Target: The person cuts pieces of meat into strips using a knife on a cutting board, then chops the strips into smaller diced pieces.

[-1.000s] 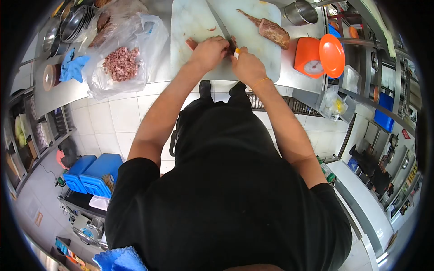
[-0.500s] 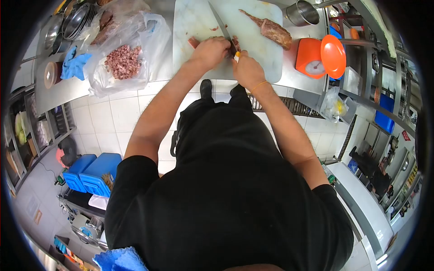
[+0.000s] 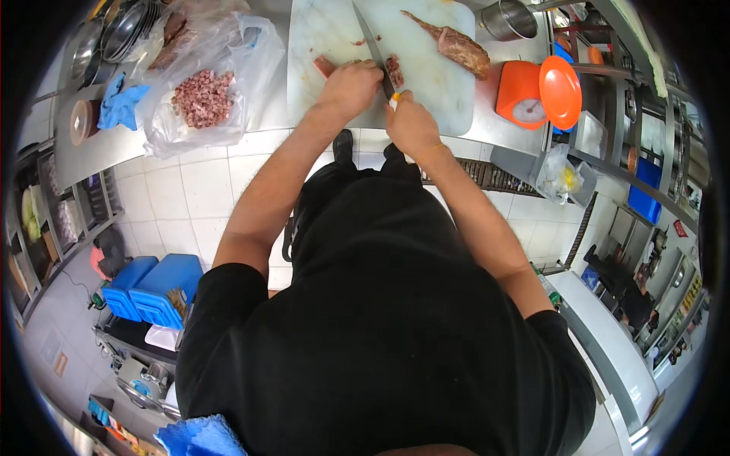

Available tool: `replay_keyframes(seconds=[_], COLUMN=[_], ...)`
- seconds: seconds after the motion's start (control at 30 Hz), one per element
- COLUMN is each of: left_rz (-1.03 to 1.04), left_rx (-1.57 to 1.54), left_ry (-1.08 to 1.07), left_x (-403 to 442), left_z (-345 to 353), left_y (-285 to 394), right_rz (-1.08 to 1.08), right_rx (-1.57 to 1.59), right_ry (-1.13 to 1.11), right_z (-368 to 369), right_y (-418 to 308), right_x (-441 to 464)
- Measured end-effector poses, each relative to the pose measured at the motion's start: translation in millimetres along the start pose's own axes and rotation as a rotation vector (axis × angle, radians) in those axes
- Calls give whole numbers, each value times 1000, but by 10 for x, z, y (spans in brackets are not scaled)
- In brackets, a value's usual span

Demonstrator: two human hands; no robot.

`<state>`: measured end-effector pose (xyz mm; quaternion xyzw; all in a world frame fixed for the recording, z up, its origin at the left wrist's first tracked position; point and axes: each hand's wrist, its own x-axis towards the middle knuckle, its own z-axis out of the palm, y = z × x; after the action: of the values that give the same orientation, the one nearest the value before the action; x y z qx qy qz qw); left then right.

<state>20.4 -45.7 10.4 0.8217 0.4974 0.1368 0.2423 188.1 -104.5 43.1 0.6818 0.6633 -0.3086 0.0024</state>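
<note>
My right hand is closed around the handle of a long knife, whose blade points away across the white cutting board. My left hand lies just left of the blade with its fingers curled down over a strip of meat; one end of the strip shows past the knuckles. Right of the blade sit small cut pieces of meat. A larger dark piece of meat with a thin tail rests on the board's right side.
At left, a clear plastic bag holds diced meat, with a blue cloth and a lidded tub beside it. Right of the board stand an orange scale and a metal pot.
My right hand and the knife handle have shifted slightly left and toward me. More of the cut pieces now shows right of the blade. My left hand stays on the strip.
</note>
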Motion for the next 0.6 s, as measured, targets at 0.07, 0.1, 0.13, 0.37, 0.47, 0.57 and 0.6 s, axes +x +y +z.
replay_keyframes(seconds=[0.07, 0.1, 0.13, 0.37, 0.47, 0.57, 0.6], left_rz=[37, 56, 45, 5, 41, 46, 33], left_rx=[-11, -10, -22, -82, -33, -32, -41], left_ry=[57, 94, 100, 145, 118, 107, 112], left_x=[-67, -45, -53, -134, -112, -140, -160], left_z=[89, 66, 62, 67, 132, 122, 91], left_y=[-31, -54, -69, -52, -98, -79, -77], right_rz=[8, 3, -11, 4, -18, -61, -83], right_rx=[0, -1, -3, 28, 59, 86, 96], right_ry=[-14, -14, -16, 1, 49, 65, 64], right_z=[-56, -136, -198, 41, 182, 84, 17], right_y=[-21, -64, -86, -38, 52, 124, 121], right_x=[24, 76, 69, -60, 66, 118, 139])
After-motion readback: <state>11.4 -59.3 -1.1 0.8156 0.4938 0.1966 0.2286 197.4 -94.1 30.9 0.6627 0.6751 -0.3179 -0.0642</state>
